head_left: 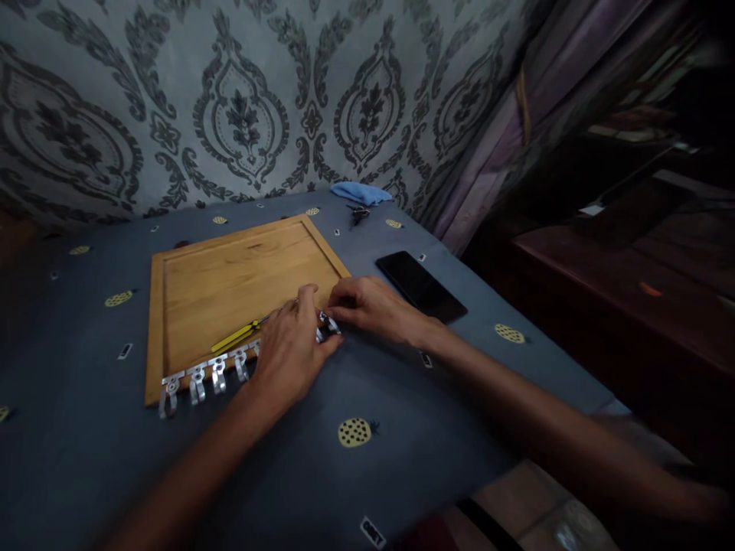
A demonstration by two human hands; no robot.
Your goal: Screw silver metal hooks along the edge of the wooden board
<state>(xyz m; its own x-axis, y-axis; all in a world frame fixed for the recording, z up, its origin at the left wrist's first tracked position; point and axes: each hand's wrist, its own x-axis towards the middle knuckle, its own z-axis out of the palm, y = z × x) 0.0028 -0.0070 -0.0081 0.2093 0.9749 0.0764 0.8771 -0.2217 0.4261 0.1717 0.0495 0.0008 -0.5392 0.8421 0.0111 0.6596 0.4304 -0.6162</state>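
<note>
A framed wooden board point(230, 283) lies flat, with a row of shiny metal hooks point(218, 373) along its front edge. My left hand point(290, 348) reaches over the front right part of the board. Its fingers are on top and its thumb presses at the rightmost metal hook point(331, 325), so the hand is closed on it. At the same corner, my right hand point(370, 306) pinches with thumb and forefinger beside that hook; what is between the fingertips is too small to make out. A yellow-handled screwdriver point(235, 337) rests on the board, its tip end hidden behind my left hand.
Right of the board lies a black smartphone point(422, 285). Farther back are a small dark object like a bunch of keys point(359, 214) and a folded blue cloth point(360, 193). The table point(276, 482) has a blue-grey pineapple-print cover and meets a patterned wall point(310, 84).
</note>
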